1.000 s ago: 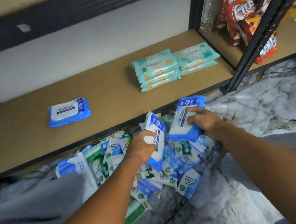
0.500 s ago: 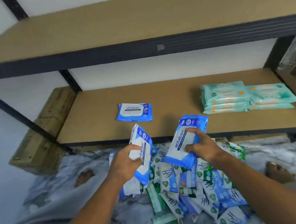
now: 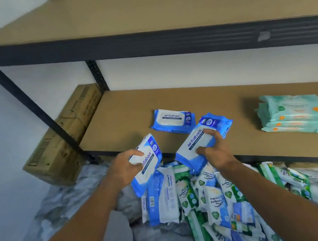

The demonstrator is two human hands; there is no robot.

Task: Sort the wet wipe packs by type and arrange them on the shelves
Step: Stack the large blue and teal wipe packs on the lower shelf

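- The left hand (image 3: pixel 126 165) grasps a blue and white pack (image 3: pixel 150 164), with the thumb on its face and the fingers curled round its edge. It is held in the air, tilted, just before the front edge of the lower shelf (image 3: pixel 224 108).
- The right hand (image 3: pixel 215 151) grasps a second blue pack (image 3: pixel 198 142) of the same kind. The far end of this one is already over the front edge of the shelf.
- I judge the step in hand to be the carrying of these two packs to their group: one lying pack (image 3: pixel 173 120) of the same type rests flat on the lower shelf, just beyond the two hands.
- The next move calls for bringing both packs forward and laying them flat on or just beside the lying pack, well apart from the pale green stack (image 3: pixel 295 114) at the right of the shelf.
- The task seems far from done, because a large mixed pile (image 3: pixel 207 199) of packs lies on the floor under the hands.
- The word "antabax" can be read on both held packs and on the lying pack. The smaller line under it is too small to read.
- Green and white packs in the pile show "Antibacterial Wipes", and one shows "Fragrance" in part.
- The pale green stack has orange dots, but its writing is too faint to read.
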